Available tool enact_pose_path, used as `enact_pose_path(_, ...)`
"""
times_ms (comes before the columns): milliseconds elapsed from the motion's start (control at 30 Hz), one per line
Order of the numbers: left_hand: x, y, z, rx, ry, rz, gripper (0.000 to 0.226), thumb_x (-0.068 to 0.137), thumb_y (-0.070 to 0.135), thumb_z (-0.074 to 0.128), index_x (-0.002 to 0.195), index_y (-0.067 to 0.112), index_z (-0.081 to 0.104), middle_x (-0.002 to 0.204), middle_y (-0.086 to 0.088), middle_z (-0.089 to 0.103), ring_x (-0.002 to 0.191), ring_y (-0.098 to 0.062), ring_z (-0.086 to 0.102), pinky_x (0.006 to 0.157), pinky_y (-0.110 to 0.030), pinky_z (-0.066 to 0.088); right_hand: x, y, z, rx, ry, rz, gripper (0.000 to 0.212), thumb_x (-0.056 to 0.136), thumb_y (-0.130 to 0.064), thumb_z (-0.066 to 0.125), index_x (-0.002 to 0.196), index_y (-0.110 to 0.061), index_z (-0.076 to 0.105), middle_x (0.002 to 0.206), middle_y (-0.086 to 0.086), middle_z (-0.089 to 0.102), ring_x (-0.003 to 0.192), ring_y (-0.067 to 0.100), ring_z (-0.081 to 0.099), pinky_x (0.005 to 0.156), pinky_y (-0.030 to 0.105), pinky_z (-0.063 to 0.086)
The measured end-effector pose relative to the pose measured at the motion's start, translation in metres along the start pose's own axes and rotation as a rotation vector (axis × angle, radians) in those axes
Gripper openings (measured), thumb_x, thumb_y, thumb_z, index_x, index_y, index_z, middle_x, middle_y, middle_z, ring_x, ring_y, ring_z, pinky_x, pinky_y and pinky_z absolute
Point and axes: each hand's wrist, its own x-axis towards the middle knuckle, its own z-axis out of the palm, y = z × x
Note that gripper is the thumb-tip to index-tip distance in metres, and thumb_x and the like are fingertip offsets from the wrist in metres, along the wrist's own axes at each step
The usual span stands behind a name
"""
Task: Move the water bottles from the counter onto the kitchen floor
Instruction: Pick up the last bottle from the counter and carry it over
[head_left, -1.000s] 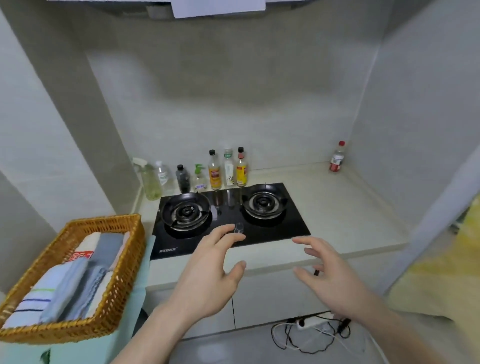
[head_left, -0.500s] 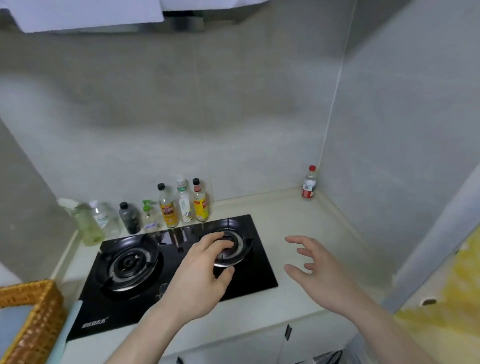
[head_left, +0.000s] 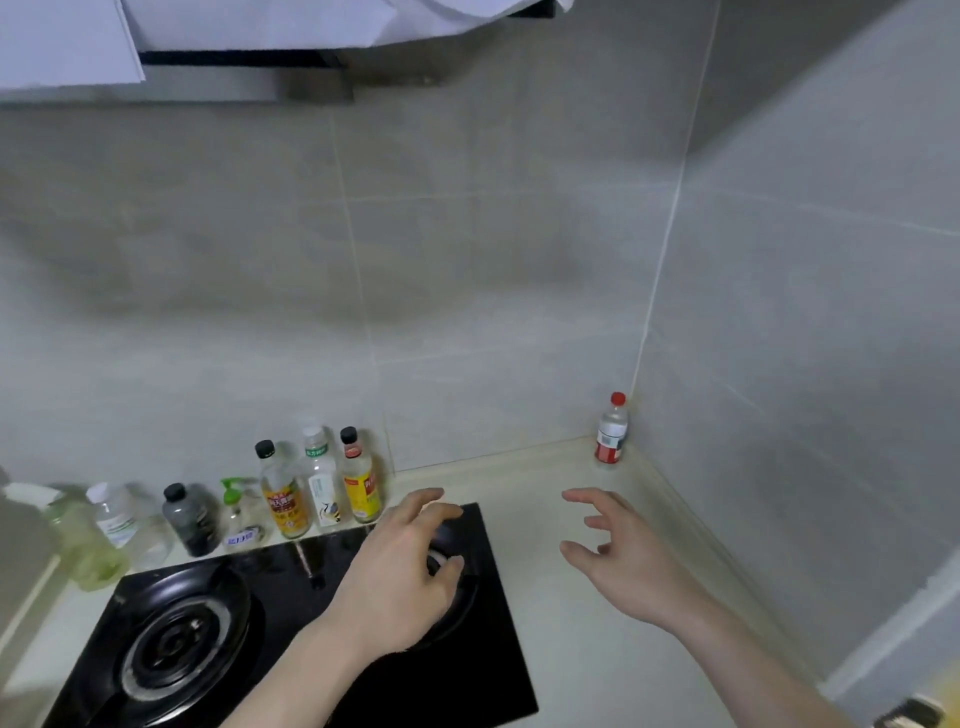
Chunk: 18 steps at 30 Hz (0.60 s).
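A red-capped bottle with a red and white label (head_left: 612, 430) stands alone in the far right corner of the pale counter (head_left: 540, 488). A row of bottles lines the back wall: a yellow-labelled one with a black cap (head_left: 283, 493), a clear one with a white cap (head_left: 322, 480), another yellow-labelled one (head_left: 359, 478), a dark bottle (head_left: 189, 520) and a clear white-capped bottle (head_left: 117, 517). My left hand (head_left: 402, 577) hovers over the right burner, fingers loosely spread, holding nothing. My right hand (head_left: 618, 556) is open above the counter, short of the red-capped bottle.
A black two-burner gas hob (head_left: 291, 623) fills the counter's left part. A green pump dispenser (head_left: 236, 512) and a spray bottle of pale green liquid (head_left: 78, 545) stand in the row. A range hood (head_left: 218, 62) hangs overhead. Grey tiled walls close the back and right.
The view has moved closer and tilted up; the basket and floor have left the frame. Both hands have reached forward over the hob and counter toward the bottles.
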Motion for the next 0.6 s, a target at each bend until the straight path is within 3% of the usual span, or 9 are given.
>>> enact_pose_path(133,0.031,-0.001,0.011,0.021,-0.023,-0.016,0.048,0.088,0.039,0.063,0.135,0.036,0.052,0.151,0.017,0.036,0.136,-0.010,0.041,0.113,-0.024,0.033,0.033,0.011,-0.014,-0.002,-0.008,0.022,0.046,0.089,-0.037,0.068,0.129,-0.050,0.050,0.131,-0.027,0.045,0.119,-0.006,0.053,0.079,0.017,0.050)
enact_pose_path(333,0.078,-0.002,0.029,0.041,-0.010,-0.077,0.047,0.089,0.038,0.063,0.134,0.035,0.052,0.152,0.015,0.036,0.135,-0.011,0.043,0.111,-0.023,0.035,0.099,0.039,-0.034,-0.037,-0.056,0.051,0.050,0.091,-0.032,0.068,0.135,-0.045,0.048,0.126,-0.013,0.049,0.113,-0.002,0.054,0.064,0.015,0.046)
enact_pose_path(600,0.129,0.009,0.069,0.059,-0.024,-0.288,0.049,0.088,0.037,0.063,0.136,0.032,0.053,0.151,0.010,0.038,0.133,-0.016,0.046,0.109,-0.028,0.039,0.217,0.103,-0.059,-0.180,-0.090,0.067,0.058,0.085,-0.026,0.071,0.139,-0.029,0.050,0.135,-0.007,0.049,0.099,0.014,0.063,0.085,0.028,0.050)
